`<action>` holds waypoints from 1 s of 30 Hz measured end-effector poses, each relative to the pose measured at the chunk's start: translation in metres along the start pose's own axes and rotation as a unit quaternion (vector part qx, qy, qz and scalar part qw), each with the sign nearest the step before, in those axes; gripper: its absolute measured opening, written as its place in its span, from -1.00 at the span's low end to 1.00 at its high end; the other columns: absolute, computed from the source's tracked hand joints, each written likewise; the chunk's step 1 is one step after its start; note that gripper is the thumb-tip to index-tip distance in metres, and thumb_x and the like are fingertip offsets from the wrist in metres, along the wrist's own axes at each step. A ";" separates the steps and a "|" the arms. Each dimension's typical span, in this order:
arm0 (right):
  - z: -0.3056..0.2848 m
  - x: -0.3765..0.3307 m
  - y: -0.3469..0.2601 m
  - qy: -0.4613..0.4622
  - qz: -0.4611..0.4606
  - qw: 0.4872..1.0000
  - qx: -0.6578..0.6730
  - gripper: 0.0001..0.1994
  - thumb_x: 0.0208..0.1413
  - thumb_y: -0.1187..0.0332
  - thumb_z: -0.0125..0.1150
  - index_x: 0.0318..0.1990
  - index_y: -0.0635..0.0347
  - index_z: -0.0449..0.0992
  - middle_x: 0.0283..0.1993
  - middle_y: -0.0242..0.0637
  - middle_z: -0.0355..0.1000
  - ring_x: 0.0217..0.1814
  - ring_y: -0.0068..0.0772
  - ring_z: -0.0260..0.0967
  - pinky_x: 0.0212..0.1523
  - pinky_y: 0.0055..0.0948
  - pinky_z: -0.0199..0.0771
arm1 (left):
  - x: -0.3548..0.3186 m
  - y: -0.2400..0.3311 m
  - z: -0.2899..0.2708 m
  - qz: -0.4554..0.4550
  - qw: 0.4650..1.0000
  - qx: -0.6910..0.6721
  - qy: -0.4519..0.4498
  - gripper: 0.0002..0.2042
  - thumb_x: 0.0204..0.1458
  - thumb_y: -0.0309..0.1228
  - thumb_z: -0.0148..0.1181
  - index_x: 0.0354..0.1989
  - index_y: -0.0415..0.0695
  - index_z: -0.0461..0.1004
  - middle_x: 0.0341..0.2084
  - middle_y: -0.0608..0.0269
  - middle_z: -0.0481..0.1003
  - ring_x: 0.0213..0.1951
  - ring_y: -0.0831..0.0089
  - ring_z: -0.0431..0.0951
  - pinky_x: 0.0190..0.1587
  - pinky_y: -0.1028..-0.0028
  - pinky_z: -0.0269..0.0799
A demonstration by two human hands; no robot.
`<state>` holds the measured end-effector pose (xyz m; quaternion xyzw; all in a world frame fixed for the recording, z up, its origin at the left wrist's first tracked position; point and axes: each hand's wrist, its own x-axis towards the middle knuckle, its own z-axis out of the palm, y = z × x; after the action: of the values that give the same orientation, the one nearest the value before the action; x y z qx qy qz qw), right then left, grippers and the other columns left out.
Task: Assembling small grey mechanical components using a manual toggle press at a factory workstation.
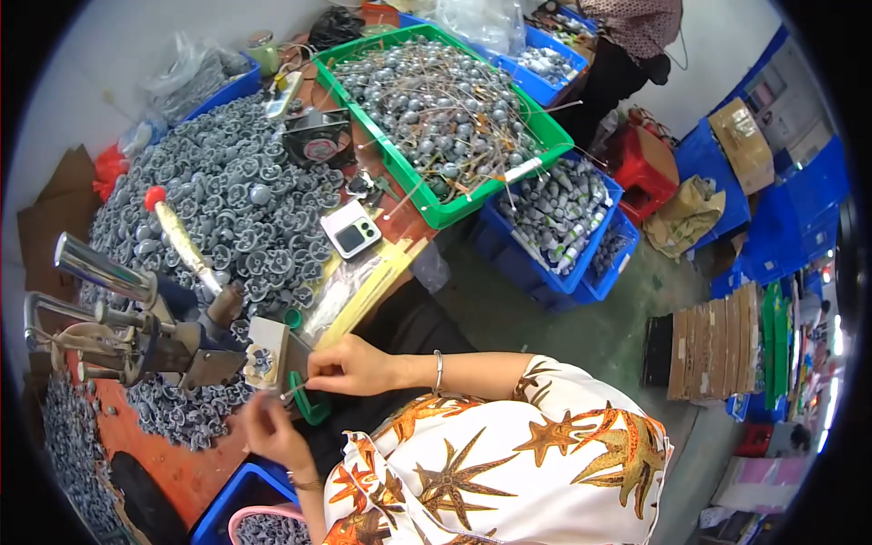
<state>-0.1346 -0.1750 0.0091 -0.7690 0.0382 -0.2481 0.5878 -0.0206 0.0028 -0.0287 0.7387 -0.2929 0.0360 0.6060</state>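
Observation:
My right hand [354, 368] pinches a short thin pale rod [292, 393], its tip pointing toward my left hand. My left hand [272, 436] is lifted just below that rod, its fingers curled and blurred, so whether they hold anything is unclear. Right above them stands a pale block [266, 350] with a small grey, dark-patterned piece on its face. The block sits against a hand press [195, 350], whose lever [186, 243] ends in a red knob. A green C-shaped piece [311, 400] lies beside my right hand's fingers.
Grey cup-shaped parts [236, 191] are heaped across the red table. A green tray [434, 216] full of grey balls and thin stems stands at the back. A phone [351, 232] lies nearer. Blue crates [536, 263] sit on the floor; a blue bin [218, 509] is at the lower left.

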 end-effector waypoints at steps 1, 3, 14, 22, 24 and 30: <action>0.002 -0.001 0.001 -0.002 -0.007 0.999 -0.035 -0.84 -0.03 0.36 0.26 -0.51 0.23 0.45 -0.70 -0.26 0.36 -0.67 -0.32 0.33 -0.60 -0.39 0.26 | -0.004 0.020 0.017 -0.066 0.995 -0.068 -0.009 -0.83 0.01 -0.68 0.09 -0.20 -0.29 0.47 -0.30 0.27 0.48 -0.42 0.60 0.44 -0.43 0.65 0.37; 0.005 0.001 -0.002 0.004 -0.030 0.998 -0.060 -0.83 -0.08 0.36 0.26 -0.56 0.21 0.41 -0.69 -0.23 0.37 -0.63 -0.20 0.38 -0.59 -0.32 0.30 | -0.003 0.029 0.024 -0.052 0.995 -0.062 -0.052 -0.84 0.01 -0.69 0.09 -0.23 -0.31 0.49 -0.30 0.27 0.47 -0.46 0.62 0.45 -0.43 0.66 0.38; 0.010 0.000 -0.009 0.010 -0.068 0.984 -0.164 -0.85 -0.13 0.40 0.20 -0.60 0.16 0.36 -0.67 -0.23 0.36 -0.61 -0.15 0.39 -0.57 -0.27 0.35 | 0.001 0.036 0.020 -0.030 0.988 -0.138 -0.057 -0.80 0.01 -0.71 0.08 -0.17 -0.35 0.48 -0.18 0.18 0.43 -0.39 0.56 0.50 -0.35 0.62 0.46; 0.016 0.002 -0.021 0.011 -0.121 0.980 -0.159 -0.88 -0.16 0.44 0.20 -0.57 0.17 0.36 -0.65 -0.22 0.35 -0.59 -0.13 0.38 -0.55 -0.26 0.34 | 0.005 0.034 0.013 -0.019 0.996 -0.064 -0.054 -0.83 0.00 -0.71 0.10 -0.21 -0.33 0.49 -0.27 0.25 0.44 -0.47 0.62 0.44 -0.42 0.66 0.37; 0.016 -0.001 -0.021 0.005 -0.105 0.978 -0.179 -0.87 -0.16 0.45 0.20 -0.59 0.17 0.34 -0.65 -0.22 0.34 -0.60 -0.14 0.37 -0.56 -0.27 0.33 | 0.001 0.038 0.011 -0.011 0.995 -0.069 -0.064 -0.83 0.00 -0.71 0.10 -0.22 -0.33 0.49 -0.27 0.25 0.44 -0.47 0.62 0.45 -0.42 0.66 0.37; 0.014 -0.002 -0.023 -0.019 -0.130 0.980 -0.152 -0.86 -0.11 0.46 0.19 -0.58 0.20 0.35 -0.66 -0.24 0.31 -0.62 -0.18 0.34 -0.58 -0.32 0.30 | -0.001 0.041 0.016 0.012 0.996 -0.068 -0.062 -0.86 -0.01 -0.70 0.13 -0.25 -0.34 0.49 -0.28 0.21 0.46 -0.47 0.61 0.45 -0.42 0.65 0.38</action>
<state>-0.1358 -0.1551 0.0268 -0.8527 -0.0360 -0.2985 0.4271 -0.0461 -0.0158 0.0028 0.6930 -0.3409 -0.0229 0.6349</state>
